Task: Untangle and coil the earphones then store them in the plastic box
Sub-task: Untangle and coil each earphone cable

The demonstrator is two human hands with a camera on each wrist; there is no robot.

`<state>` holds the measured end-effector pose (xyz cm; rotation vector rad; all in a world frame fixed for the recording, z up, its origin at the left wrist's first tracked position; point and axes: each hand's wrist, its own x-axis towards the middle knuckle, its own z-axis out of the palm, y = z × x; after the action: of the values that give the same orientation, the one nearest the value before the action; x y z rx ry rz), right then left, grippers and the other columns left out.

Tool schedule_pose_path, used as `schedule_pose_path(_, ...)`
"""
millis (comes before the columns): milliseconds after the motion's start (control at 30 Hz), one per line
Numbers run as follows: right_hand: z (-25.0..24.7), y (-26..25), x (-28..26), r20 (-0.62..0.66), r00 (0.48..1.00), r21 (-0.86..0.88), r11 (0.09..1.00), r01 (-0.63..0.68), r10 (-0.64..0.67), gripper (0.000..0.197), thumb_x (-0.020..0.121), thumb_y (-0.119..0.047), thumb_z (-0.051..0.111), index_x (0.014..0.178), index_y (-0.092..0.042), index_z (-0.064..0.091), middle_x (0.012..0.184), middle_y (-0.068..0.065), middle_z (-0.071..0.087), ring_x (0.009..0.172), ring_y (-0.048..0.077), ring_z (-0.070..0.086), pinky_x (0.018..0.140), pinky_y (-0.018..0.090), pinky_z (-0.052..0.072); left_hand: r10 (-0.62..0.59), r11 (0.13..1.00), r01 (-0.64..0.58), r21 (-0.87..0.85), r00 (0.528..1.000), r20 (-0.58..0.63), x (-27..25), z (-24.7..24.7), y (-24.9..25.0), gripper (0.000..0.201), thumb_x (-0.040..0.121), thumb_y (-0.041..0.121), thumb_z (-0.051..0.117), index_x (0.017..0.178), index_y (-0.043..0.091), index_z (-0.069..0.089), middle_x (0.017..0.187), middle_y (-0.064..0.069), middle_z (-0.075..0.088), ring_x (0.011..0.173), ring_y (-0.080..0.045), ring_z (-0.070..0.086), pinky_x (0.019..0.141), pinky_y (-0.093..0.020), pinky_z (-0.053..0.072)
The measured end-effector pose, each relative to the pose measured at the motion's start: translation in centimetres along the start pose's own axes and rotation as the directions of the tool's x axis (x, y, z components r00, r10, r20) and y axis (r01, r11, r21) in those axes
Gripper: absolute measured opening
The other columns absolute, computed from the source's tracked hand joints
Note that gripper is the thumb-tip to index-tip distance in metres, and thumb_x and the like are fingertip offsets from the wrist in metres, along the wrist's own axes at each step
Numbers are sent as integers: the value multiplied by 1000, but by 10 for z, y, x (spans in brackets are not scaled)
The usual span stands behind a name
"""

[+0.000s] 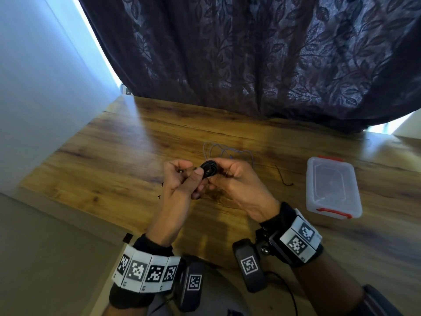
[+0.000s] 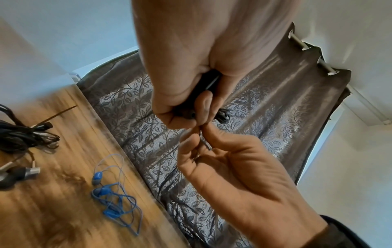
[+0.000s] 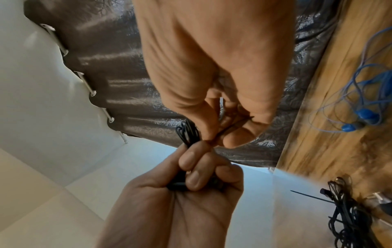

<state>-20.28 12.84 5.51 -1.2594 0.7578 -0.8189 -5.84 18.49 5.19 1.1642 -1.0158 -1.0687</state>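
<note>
Wooden counter (image 1: 114, 156) against a leaf-patterned curtain (image 1: 250, 53); both hands' fingers (image 1: 196, 173) pinch black coiled earphones (image 1: 208, 171); plastic box (image 1: 330, 185) right.

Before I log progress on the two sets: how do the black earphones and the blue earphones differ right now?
The black earphones are wound into a tight coil; the blue earphones sprawl in loose, tangled loops. The black set is held up between the left hand and the right hand; the blue set lies untouched on the table. Neither is in the plastic box.
</note>
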Motion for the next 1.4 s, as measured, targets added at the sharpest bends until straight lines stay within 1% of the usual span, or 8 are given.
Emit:
schedule_pose_path(333, 13, -8, -12, -194, 975, 115, 989, -88, 109, 14, 87, 2, 73, 99, -3, 73, 77, 4, 71, 67, 12, 67, 64, 23, 58, 208, 934, -166, 315, 973, -104, 0, 2, 5, 9, 96, 32, 56, 96, 29, 47, 86, -5, 62, 77, -14, 62, 68, -36, 52)
schedule_pose_path(600, 28, -26, -19, -251, 944, 195, 966, -167, 214, 45, 82, 3, 77, 114, -8, 47, 89, 15, 73, 64, 16, 71, 66, 31, 63, 374, 793, -284, 539, 925, -62, -5, 10, 9, 9, 103, 12, 47, 102, 12, 39, 79, 3, 58, 68, 3, 64, 55, -10, 48)
schedule_pose_path(733, 32, -29, -22, -257, 946, 171, 973, -157, 198, 43, 81, 0, 79, 110, -11, 48, 90, 13, 75, 63, 17, 71, 64, 28, 61, 400, 768, -307, 563, 915, -46, -2, 4, 9, 9, 103, 14, 49, 101, 16, 40, 82, 7, 58, 71, -6, 64, 60, -28, 55)
schedule_pose_path(800, 33, -28, -26, -289, 951, 42, 994, -105, 113, 40, 82, -4, 79, 107, -14, 49, 87, 9, 76, 68, 16, 73, 67, 31, 63, 388, 767, -295, 570, 920, -47, 0, 1, 6, 10, 102, 15, 51, 99, 19, 42, 85, 5, 58, 74, -11, 62, 63, -37, 55)
schedule_pose_path(967, 38, -25, -33, -322, 896, -412, 897, 159, -307, 34, 83, -11, 78, 101, -24, 52, 84, -7, 71, 79, 2, 69, 69, 17, 57, 372, 808, -285, 516, 926, -70, 2, 1, 4, 14, 97, 19, 56, 90, 26, 46, 85, 5, 58, 75, -1, 58, 67, -19, 47)
schedule_pose_path(1067, 40, -21, -31, -316, 824, -477, 830, 289, -469, 31, 84, -11, 79, 103, -20, 55, 88, -8, 68, 82, 6, 69, 70, 16, 57, 340, 844, -275, 460, 939, -61, 1, 0, 5, 5, 93, 22, 55, 92, 19, 52, 87, -4, 62, 81, -16, 63, 71, -36, 53)
schedule_pose_path(1200, 41, -17, -26, -304, 751, -525, 761, 382, -586, 23, 83, -4, 79, 98, -14, 65, 89, -3, 68, 80, 8, 68, 68, 22, 58, 305, 896, -261, 359, 950, -70, 1, 0, 7, 17, 95, 21, 58, 98, 4, 56, 93, -20, 66, 87, -37, 66, 75, -61, 52)
schedule_pose_path(1400, 38, -14, -26, -245, 741, -566, 713, 414, -625, 17, 83, -1, 78, 97, -11, 78, 89, -1, 71, 74, 8, 68, 66, 20, 58, 302, 910, -260, 324, 949, -86, 1, 1, 12, 18, 93, 18, 58, 98, 1, 56, 91, -20, 64, 86, -34, 63, 75, -46, 55)
